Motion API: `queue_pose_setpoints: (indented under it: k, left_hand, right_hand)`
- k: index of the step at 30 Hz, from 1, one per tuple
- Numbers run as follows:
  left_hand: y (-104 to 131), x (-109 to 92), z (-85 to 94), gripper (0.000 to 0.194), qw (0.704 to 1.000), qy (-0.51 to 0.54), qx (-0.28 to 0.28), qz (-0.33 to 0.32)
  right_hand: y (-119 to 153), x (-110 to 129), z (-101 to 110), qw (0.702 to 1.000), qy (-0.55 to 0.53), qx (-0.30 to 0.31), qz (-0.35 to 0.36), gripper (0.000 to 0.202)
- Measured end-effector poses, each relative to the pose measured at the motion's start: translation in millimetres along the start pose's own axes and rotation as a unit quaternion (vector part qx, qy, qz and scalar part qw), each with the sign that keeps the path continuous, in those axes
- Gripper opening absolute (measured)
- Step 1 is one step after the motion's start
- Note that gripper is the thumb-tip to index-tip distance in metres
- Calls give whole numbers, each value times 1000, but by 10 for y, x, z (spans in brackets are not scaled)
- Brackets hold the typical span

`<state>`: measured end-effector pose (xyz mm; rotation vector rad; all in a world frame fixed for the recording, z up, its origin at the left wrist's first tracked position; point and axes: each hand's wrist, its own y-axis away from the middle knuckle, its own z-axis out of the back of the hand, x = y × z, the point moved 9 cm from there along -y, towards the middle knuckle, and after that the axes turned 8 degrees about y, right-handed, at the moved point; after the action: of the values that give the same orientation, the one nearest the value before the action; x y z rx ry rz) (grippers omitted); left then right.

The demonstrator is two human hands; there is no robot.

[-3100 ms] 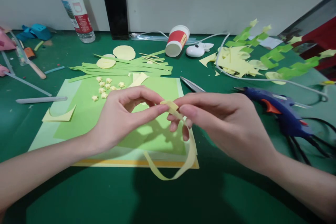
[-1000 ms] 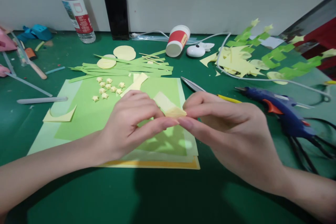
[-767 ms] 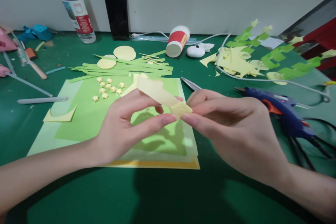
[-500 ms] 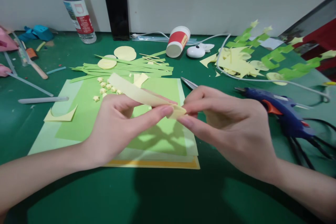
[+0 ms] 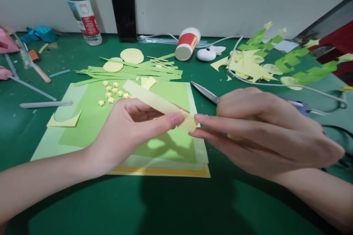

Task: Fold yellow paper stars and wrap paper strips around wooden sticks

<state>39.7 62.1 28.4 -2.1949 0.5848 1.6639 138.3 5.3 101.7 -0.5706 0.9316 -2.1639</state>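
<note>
Place: from my remote seat I read a handicraft spot; home, school or studio, I cannot tell.
Surface: I look onto a smooth dark-green tabletop against a plain pale-grey wall.
Papercraft: I see small pale-yellow folded paper stars, thin light-green paper cuttings, layered green paper sheets, heaped pale-yellow paper offcuts and a long pale-yellow paper strip, hand-held.
Tool: a silver pointed metal blade.
Everyday items: I spot a clear plastic bottle with a red-and-white label, a red-and-white paper cup and a black rectangular phone.
</note>
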Motion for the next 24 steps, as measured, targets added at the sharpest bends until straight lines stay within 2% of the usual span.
queue_pose_setpoints:
  k: [2, 4, 7, 10, 13, 15, 17, 19, 22, 24]
  left_hand:
    - [2, -8, 11, 9, 1000, -3, -4, -1]
    - [-2, -23, 28, 8, 1000, -8, -13, -9]
    - [-13, -56, 12, 11, 999, -18, -8, -32]
    - [-12, -88, -37, 15, 998, -36, 13, -55]
    - [-19, -91, -36, 14, 996, -64, 9, -57]
    - [-42, -74, -15, 12, 995, -85, 2, -47]
    - [-79, -35, 10, 11, 995, -99, 0, -32]
    - [-117, 35, 49, 10, 995, -99, -4, -12]
    - [-153, 164, 144, 6, 995, -98, -27, 17]
    - [-159, 226, 198, 14, 994, -97, -44, 23]
  right_hand:
    - [16, -14, -14, 1000, -4, -9, -8, 17]
    - [44, -121, -56, 997, -46, -11, -65, 19]
    - [113, -300, -229, 968, -176, 29, -177, 15]
    - [139, -302, -336, 947, -235, 70, -210, 6]
    - [159, -314, -372, 931, -251, 92, -247, 12]
    - [218, -374, -454, 900, -289, 123, -302, 12]
    - [306, -445, -568, 856, -333, 157, -362, 11]
    - [376, -498, -662, 821, -368, 176, -398, 9]
    - [426, -558, -729, 801, -395, 168, -418, 10]
    - [450, -575, -749, 797, -404, 150, -423, 12]
